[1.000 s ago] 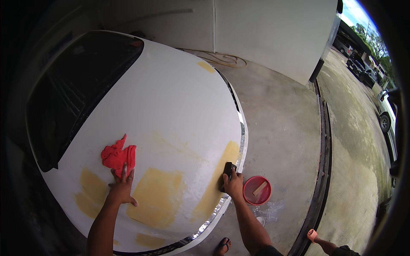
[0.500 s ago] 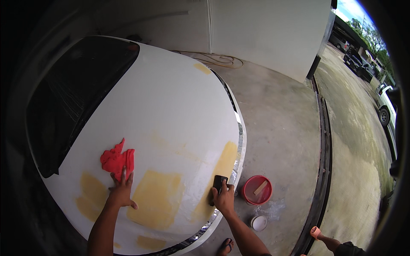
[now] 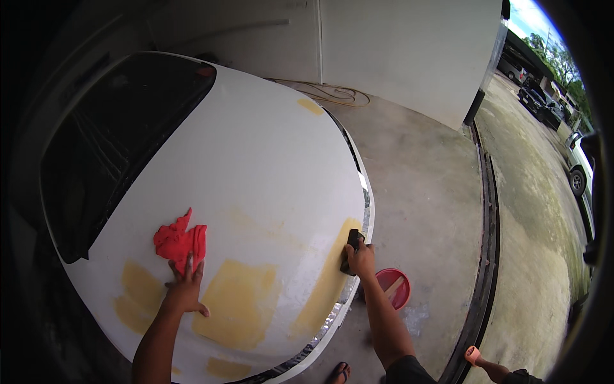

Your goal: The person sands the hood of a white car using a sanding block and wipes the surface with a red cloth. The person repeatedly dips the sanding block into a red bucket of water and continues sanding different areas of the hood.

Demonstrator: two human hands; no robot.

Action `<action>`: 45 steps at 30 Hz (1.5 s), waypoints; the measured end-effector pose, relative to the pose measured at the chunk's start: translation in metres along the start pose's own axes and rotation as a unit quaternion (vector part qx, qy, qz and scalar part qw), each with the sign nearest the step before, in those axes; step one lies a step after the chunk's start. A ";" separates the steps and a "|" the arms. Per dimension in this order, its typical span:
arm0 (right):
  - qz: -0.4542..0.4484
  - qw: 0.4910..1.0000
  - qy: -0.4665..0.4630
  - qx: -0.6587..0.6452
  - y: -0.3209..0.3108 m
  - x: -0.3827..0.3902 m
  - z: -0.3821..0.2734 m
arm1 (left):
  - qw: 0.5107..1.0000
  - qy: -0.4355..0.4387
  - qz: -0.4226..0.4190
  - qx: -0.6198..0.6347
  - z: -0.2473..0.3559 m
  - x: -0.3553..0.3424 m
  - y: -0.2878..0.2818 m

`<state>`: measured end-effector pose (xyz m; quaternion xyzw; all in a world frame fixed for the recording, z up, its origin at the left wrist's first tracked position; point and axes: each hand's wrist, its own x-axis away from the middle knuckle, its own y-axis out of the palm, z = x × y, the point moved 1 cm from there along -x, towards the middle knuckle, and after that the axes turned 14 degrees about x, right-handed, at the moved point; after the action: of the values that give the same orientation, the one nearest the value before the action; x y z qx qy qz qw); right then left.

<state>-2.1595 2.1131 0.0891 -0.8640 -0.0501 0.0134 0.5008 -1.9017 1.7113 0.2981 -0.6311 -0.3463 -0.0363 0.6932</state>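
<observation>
A white car hood [image 3: 256, 153] with tan-yellow filler patches [image 3: 236, 301] lies in front of me. My left hand [image 3: 185, 292] rests flat on it with fingers spread, the fingertips on the lower edge of a crumpled red cloth [image 3: 182, 240]. Closed around a black sanding block [image 3: 353, 242], my right hand [image 3: 361, 259] presses it against the long filler strip [image 3: 326, 281] near the hood's front edge. The block's underside is hidden against the hood.
On the floor beside the car stands a red bucket [image 3: 400, 291] with a wooden stick [image 3: 394, 286], partly behind my right arm. A hose [image 3: 339, 96] lies coiled by the wall. A metal floor track [image 3: 489, 237] runs at the right; another person's foot [image 3: 473, 355] is beside it.
My right hand has slid the sanding block away from me and to the right along the filler strip. My left hand stays at the red cloth. My right arm now covers the small white container.
</observation>
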 end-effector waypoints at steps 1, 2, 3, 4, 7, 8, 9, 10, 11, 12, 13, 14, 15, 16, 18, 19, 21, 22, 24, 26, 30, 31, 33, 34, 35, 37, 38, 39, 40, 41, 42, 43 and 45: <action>-0.036 0.999 0.005 0.009 -0.002 -0.023 0.005 | 1.000 0.000 0.002 -0.002 0.001 0.001 0.000; -0.041 0.999 -0.002 0.012 -0.004 -0.034 0.008 | 1.000 -0.004 0.004 -0.002 0.001 0.001 0.000; 0.012 0.999 0.011 0.031 -0.005 -0.024 0.001 | 1.000 0.003 -0.001 -0.003 0.001 0.001 0.000; 0.040 0.998 -0.027 0.048 0.008 -0.012 0.003 | 1.000 0.007 -0.001 0.000 0.001 0.001 0.000; 0.000 0.998 -0.059 0.034 0.002 0.076 -0.022 | 1.000 0.006 0.002 0.009 -0.001 0.002 0.000; -0.010 0.995 -0.082 0.050 0.001 0.089 -0.025 | 1.000 0.005 0.006 0.008 -0.002 0.002 0.000; 0.008 0.997 -0.075 0.031 -0.001 0.080 -0.024 | 1.000 0.004 0.005 0.011 -0.002 0.002 0.000; -0.005 0.998 -0.060 0.022 -0.004 0.066 -0.020 | 1.000 0.003 0.005 0.013 -0.003 0.002 0.000; 0.002 0.999 -0.045 0.018 -0.005 0.041 -0.014 | 1.000 0.001 0.002 0.015 -0.003 0.002 0.000; 0.011 0.999 -0.032 0.014 -0.003 0.010 -0.006 | 1.000 0.005 0.003 0.013 -0.002 0.002 0.000; -0.041 0.999 -0.016 0.003 -0.002 -0.023 0.005 | 1.000 0.004 0.006 0.011 -0.002 0.002 0.000; -0.066 0.998 -0.006 -0.015 -0.008 -0.036 0.005 | 1.000 -0.001 0.007 0.005 -0.001 0.003 -0.001; -0.032 0.999 -0.009 0.031 -0.005 -0.031 0.004 | 1.000 -0.001 0.000 0.008 0.000 0.004 -0.001; 0.020 0.997 -0.019 0.074 -0.001 -0.024 0.001 | 1.000 -0.003 -0.004 0.008 0.000 0.004 -0.002; -0.003 1.000 -0.013 0.010 -0.003 0.029 -0.017 | 1.000 -0.006 -0.002 0.017 0.002 0.004 -0.003; -0.021 1.000 -0.016 0.005 -0.006 0.068 -0.030 | 1.000 -0.005 -0.004 0.020 0.002 0.005 -0.004; -0.047 0.993 -0.101 0.047 0.000 0.125 -0.040 | 1.000 -0.011 -0.006 0.020 0.003 0.005 -0.007; -0.065 0.993 -0.099 0.028 -0.001 0.124 -0.038 | 1.000 -0.013 -0.009 0.018 0.003 0.004 -0.007; 0.039 0.993 -0.103 0.044 0.007 0.079 -0.023 | 1.000 -0.009 -0.009 0.010 0.004 0.003 -0.008; -0.001 1.000 0.011 -0.008 -0.003 0.005 -0.010 | 1.000 -0.011 -0.006 0.016 0.004 0.003 -0.007; 0.078 0.994 -0.023 0.079 0.024 -0.004 0.009 | 1.000 0.002 -0.001 0.024 0.005 0.003 -0.006; 0.031 0.999 0.014 0.016 0.008 0.034 -0.007 | 1.000 0.001 -0.001 0.028 0.005 0.003 -0.006; -0.014 0.998 -0.051 0.018 0.008 0.102 -0.020 | 1.000 0.000 -0.006 0.024 0.004 0.001 -0.007; -0.015 0.995 -0.089 0.048 0.005 0.115 -0.023 | 1.000 -0.004 -0.010 0.020 0.003 0.002 -0.006; -0.008 0.996 -0.088 0.015 0.005 0.105 -0.019 | 1.000 -0.013 -0.014 0.019 0.003 0.000 -0.006; -0.006 0.998 -0.068 0.003 0.005 0.064 -0.009 | 1.000 -0.004 -0.010 0.014 0.001 0.000 -0.004; -0.038 0.999 -0.016 0.009 -0.004 0.033 -0.010 | 1.000 -0.003 -0.001 0.018 0.000 0.000 -0.002; -0.021 1.000 -0.019 0.013 -0.005 0.002 -0.006 | 1.000 -0.004 0.000 0.007 -0.001 0.000 -0.002; -0.006 1.000 -0.026 0.014 -0.009 -0.022 -0.002 | 1.000 -0.004 0.001 0.002 -0.001 0.000 0.000; -0.016 0.999 -0.012 -0.035 -0.013 -0.030 -0.001 | 1.000 0.001 0.003 0.004 -0.001 -0.001 0.001; -0.024 1.000 -0.007 -0.018 -0.015 -0.016 -0.004 | 1.000 0.006 -0.002 -0.002 -0.001 0.000 0.002; -0.022 1.000 -0.005 -0.003 -0.013 0.006 -0.011 | 1.000 0.016 0.004 -0.005 -0.001 -0.001 0.002; -0.056 0.998 -0.025 0.015 -0.021 0.070 -0.037 | 1.000 0.013 0.000 -0.007 0.000 -0.002 0.001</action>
<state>-2.0883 2.0990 0.1278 -0.8518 -0.1107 0.0076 0.5119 -1.9025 1.7105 0.2965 -0.6356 -0.3372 -0.0467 0.6929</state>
